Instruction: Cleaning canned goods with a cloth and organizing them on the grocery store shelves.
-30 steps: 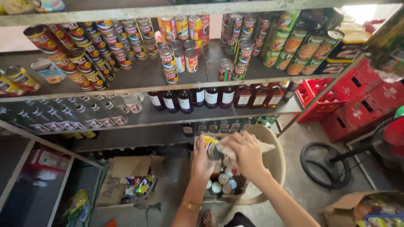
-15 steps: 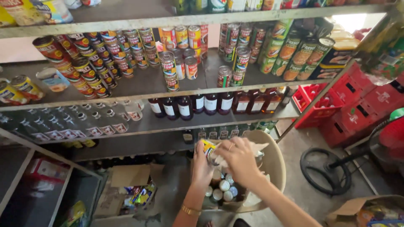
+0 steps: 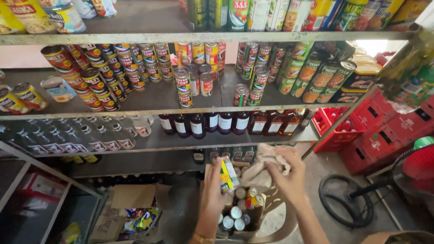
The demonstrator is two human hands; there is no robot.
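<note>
Two hands: left hand [image 3: 213,190] grips can [image 3: 228,175]; right hand [image 3: 289,178] clutches cloth [image 3: 263,168].

rows of labelled tins [image 3: 113,68] are lined up on a grey metal shelf [image 3: 158,97], with taller green and yellow cans [image 3: 316,74] stacked at its right end. dark glass bottles [image 3: 226,123] are ranged on the shelf below, beside clear bottles [image 3: 68,138] laid in rows to the left. red crates [image 3: 384,131] are piled at the right, near a black fan base [image 3: 346,208] on the floor. an open cardboard box [image 3: 129,212] is seen lower left.
</note>
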